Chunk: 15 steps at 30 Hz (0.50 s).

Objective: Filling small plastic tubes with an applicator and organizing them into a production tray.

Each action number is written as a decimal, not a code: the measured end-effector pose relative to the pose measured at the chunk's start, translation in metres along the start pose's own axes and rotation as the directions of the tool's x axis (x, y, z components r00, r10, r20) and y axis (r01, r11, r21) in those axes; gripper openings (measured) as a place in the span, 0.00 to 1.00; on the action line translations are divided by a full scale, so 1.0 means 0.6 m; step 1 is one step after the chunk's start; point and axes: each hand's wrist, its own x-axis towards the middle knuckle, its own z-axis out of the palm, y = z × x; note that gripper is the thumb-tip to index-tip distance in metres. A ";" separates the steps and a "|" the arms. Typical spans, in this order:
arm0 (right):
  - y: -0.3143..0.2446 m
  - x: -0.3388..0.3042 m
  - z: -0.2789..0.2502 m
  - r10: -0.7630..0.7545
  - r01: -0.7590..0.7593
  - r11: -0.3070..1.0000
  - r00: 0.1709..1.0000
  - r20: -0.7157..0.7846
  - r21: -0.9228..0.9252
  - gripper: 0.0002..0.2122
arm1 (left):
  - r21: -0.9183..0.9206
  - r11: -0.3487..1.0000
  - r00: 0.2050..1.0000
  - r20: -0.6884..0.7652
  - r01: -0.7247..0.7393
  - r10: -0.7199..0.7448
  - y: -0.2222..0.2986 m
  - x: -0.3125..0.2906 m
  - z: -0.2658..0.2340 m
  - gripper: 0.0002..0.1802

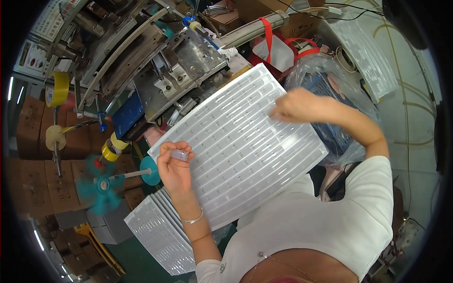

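A large white ribbed tray [222, 207] with rows of small clear pieces lies slanted in front of me. At its left edge my left hand [174, 167] is turned palm up, its curled fingers holding a small clear plastic tube [179, 154]. My right hand [297, 105] is over the tray's right part, knuckles up, with the fingers bunched together and pointing down to the left. Whatever those fingertips may hold is hidden. Several of the tray's grooves carry clear pieces in lines.
Beyond the tray stands a metal machine [188, 61] with a flat plate and clamps. A teal fan [103, 185] spins at the left, near stacked cardboard boxes [35, 181]. More white trays [163, 231] are stacked at lower left. A plastic-lined blue crate [337, 137] sits at the right.
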 end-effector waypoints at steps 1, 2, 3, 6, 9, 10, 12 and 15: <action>-0.006 -0.030 0.017 0.003 -0.001 1.000 0.988 0.154 -0.015 0.06 | -0.042 0.998 0.999 0.002 0.038 -0.038 -0.004 0.003 0.000 0.09; -0.010 -0.053 0.035 -0.044 0.049 0.999 0.971 0.235 -0.016 0.07 | -0.086 0.994 0.997 0.020 0.070 -0.068 -0.008 0.007 0.000 0.08; -0.012 -0.074 0.051 -0.062 0.094 0.987 0.971 0.229 -0.134 0.08 | -0.134 0.987 0.995 0.046 0.090 -0.085 -0.013 0.011 0.001 0.08; -0.016 -0.108 0.078 -0.038 0.093 0.965 0.974 0.223 -0.245 0.09 | -0.037 0.996 0.991 0.108 0.084 -0.080 -0.031 0.015 0.009 0.09; -0.021 -0.100 0.067 -0.019 0.062 0.983 0.971 0.240 -0.172 0.09 | 0.363 0.932 0.991 0.119 0.006 -0.052 -0.036 0.012 0.020 0.10; -0.019 -0.088 0.054 -0.046 0.051 0.998 0.993 0.110 -0.048 0.10 | 0.509 0.860 0.991 0.131 -0.037 -0.035 -0.038 0.011 0.024 0.10; -0.017 -0.064 0.021 -0.028 0.036 0.979 0.999 -0.046 0.201 0.11 | 0.758 0.638 0.988 0.146 -0.139 0.042 -0.043 0.008 0.033 0.12; 0.002 0.024 -0.006 0.104 -0.050 0.969 0.971 -0.215 0.243 0.11 | 0.931 0.315 0.980 0.152 -0.186 0.132 -0.051 0.005 0.038 0.12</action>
